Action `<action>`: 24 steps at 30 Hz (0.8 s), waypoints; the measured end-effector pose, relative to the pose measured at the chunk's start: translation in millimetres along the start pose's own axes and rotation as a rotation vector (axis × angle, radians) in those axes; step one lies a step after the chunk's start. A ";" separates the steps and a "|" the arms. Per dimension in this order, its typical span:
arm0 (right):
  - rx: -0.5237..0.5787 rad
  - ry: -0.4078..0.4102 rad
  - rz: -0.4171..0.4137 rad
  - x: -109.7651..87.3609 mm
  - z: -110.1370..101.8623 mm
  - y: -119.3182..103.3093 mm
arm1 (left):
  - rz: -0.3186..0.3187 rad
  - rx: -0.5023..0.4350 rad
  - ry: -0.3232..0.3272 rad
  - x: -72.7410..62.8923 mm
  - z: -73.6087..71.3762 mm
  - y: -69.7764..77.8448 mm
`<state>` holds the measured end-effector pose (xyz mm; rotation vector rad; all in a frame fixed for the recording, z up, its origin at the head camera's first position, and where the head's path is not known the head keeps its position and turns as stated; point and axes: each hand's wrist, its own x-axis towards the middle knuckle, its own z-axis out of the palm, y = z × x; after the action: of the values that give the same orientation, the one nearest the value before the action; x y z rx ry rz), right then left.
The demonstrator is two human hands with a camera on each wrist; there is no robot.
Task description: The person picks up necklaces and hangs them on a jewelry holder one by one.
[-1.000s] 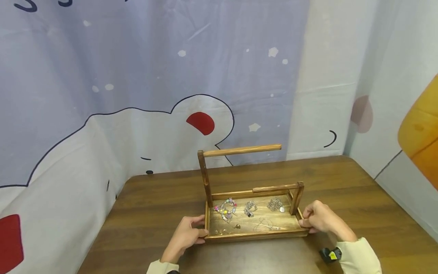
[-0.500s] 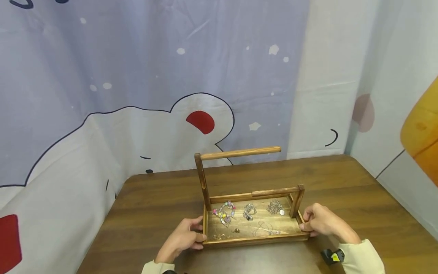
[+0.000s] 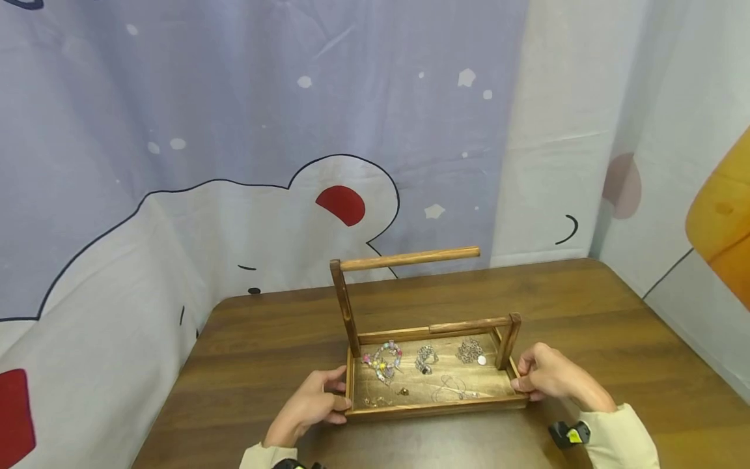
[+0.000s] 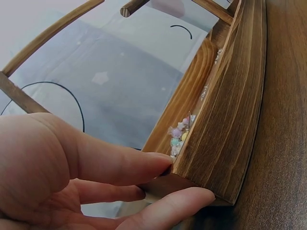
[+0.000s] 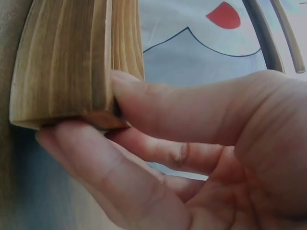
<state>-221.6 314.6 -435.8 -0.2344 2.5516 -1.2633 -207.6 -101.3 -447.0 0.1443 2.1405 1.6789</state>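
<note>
Both hands hold a wooden jewelry stand [image 3: 433,409], a shallow tray with two upright posts that each carry a crossbar. At its left end, my left hand [image 3: 313,400] pinches the wall near the front corner, thumb over the rim [image 4: 139,163] and fingers outside. The right hand [image 3: 551,374] grips the opposite end the same way, its thumb [image 5: 158,103] over the rim. Inside the tray lie a colourful beaded bracelet [image 3: 383,367], a silver chain bracelet [image 3: 426,358], a chain with a white round pendant [image 3: 471,352], a thin necklace [image 3: 454,389] and small gold pieces [image 3: 403,391].
A brown wooden table [image 3: 263,345] lies under the stand. Its rear edge meets a printed curtain [image 3: 234,247]. The taller crossbar [image 3: 410,258] sticks out to the right from the left post; the lower crossbar [image 3: 469,325] points left from the right post.
The stand has shifted slightly toward me, with both hands keeping their hold on its ends. The jewelry has moved along with it. The head view has tilted a little.
</note>
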 end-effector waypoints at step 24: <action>-0.331 0.009 -0.059 -18.1 -2.8 -41.4 | -0.023 0.062 0.056 -2.6 6.1 6.3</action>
<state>-204.6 296.5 -397.9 -0.3747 2.7688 -0.8532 -204.0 -95.0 -441.5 0.0909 2.2278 1.6224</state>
